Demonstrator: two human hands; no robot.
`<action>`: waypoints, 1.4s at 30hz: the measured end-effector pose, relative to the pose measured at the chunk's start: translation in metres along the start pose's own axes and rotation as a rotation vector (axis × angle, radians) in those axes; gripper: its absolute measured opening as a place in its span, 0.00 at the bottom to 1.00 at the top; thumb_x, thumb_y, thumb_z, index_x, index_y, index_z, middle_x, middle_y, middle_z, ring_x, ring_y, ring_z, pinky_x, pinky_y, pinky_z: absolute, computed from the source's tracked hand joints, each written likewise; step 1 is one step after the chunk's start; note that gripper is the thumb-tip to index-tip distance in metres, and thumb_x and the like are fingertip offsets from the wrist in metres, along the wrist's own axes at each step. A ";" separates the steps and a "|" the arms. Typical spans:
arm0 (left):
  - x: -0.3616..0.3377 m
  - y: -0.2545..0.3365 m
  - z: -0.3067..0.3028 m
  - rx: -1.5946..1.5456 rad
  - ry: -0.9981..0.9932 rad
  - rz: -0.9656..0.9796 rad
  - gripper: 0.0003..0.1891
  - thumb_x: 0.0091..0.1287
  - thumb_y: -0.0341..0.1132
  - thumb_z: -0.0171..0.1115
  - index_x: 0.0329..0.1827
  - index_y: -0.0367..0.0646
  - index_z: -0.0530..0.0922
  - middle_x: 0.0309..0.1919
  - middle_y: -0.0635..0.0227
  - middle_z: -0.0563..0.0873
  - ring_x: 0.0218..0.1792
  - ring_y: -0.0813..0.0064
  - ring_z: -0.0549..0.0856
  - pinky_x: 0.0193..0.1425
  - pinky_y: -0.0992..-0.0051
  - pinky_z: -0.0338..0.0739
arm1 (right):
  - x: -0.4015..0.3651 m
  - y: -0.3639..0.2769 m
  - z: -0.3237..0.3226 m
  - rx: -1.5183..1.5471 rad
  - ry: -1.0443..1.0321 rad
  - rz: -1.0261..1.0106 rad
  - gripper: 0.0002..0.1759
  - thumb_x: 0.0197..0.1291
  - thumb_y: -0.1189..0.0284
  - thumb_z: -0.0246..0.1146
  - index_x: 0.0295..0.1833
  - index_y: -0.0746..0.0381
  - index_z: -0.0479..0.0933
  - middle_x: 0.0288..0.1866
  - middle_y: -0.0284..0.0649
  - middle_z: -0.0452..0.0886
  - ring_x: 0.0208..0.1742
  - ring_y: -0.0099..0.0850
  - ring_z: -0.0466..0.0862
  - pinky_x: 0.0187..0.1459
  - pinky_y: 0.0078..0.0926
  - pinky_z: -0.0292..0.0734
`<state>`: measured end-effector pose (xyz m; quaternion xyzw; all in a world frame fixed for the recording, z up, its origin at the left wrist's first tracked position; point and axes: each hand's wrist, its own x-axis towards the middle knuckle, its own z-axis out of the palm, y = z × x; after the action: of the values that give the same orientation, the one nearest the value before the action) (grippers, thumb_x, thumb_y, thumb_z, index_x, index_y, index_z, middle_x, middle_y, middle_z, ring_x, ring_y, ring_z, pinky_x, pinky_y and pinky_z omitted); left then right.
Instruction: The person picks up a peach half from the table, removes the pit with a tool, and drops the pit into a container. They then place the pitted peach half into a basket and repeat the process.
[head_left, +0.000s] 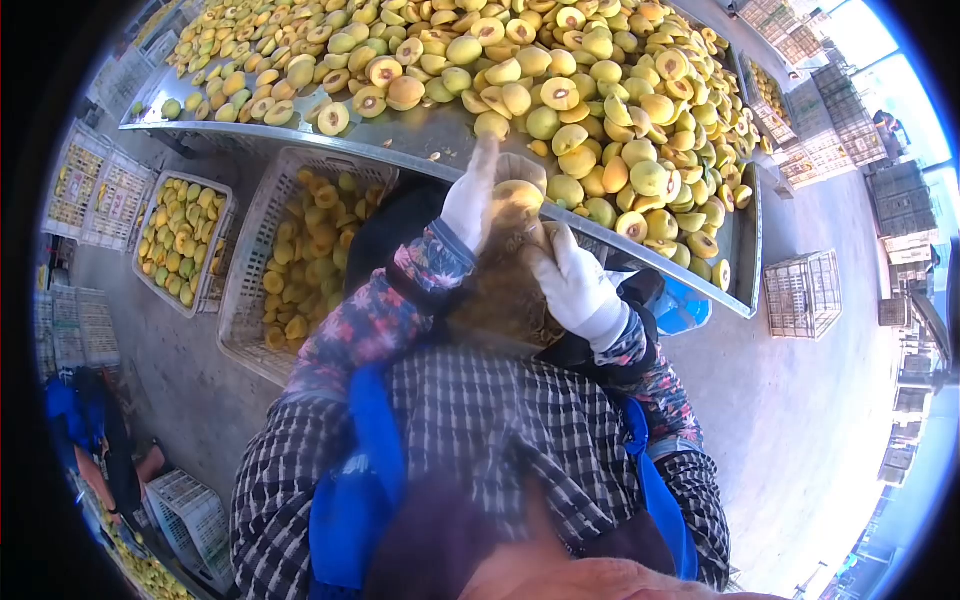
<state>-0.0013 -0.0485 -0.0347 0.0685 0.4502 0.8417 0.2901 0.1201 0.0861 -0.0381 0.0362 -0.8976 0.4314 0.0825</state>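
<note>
My left hand (474,195), in a white glove, is raised near the front edge of the metal table (400,140), its fingers stretched toward the fruit and blurred by motion. My right hand (580,285), also gloved in white, has its fingers curled at a yellow fruit half (517,203) over my lap. Whatever is between its fingertips is too blurred to make out. Below the fruit half lies a brown, blurred mass of small pieces (500,300). Halved yellow-green fruits (560,94) with brown centres are heaped on the table just beyond both hands.
A crate of fruit halves (250,290) stands at my left, with another full crate (140,240) farther left. An empty crate (803,295) and a blue container (685,305) are on the right. At the lower left a person (110,440) is beside a white crate (190,520).
</note>
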 end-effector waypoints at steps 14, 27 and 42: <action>-0.006 -0.015 -0.005 0.118 0.033 0.104 0.30 0.74 0.58 0.49 0.34 0.34 0.78 0.31 0.56 0.84 0.32 0.66 0.86 0.40 0.70 0.84 | 0.003 0.011 0.015 0.323 -0.099 0.082 0.14 0.75 0.65 0.51 0.57 0.63 0.68 0.23 0.30 0.71 0.16 0.21 0.70 0.17 0.18 0.60; -0.015 -0.010 0.017 -0.117 0.108 -0.168 0.25 0.71 0.56 0.56 0.41 0.37 0.73 0.35 0.56 0.82 0.32 0.61 0.85 0.37 0.64 0.85 | -0.003 -0.019 -0.012 1.356 -0.421 0.594 0.21 0.74 0.57 0.51 0.60 0.61 0.69 0.21 0.29 0.66 0.14 0.19 0.62 0.15 0.15 0.53; -0.006 0.094 -0.122 1.313 0.381 0.305 0.16 0.66 0.39 0.66 0.51 0.39 0.82 0.43 0.61 0.87 0.44 0.70 0.86 0.51 0.72 0.79 | -0.059 0.059 -0.008 -0.071 -0.480 0.124 0.26 0.64 0.73 0.56 0.65 0.70 0.59 0.55 0.55 0.80 0.55 0.51 0.80 0.56 0.38 0.76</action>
<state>-0.0827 -0.1793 -0.0306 0.1432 0.8939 0.4244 -0.0163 0.1711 0.1290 -0.0886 0.0795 -0.9066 0.3828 -0.1586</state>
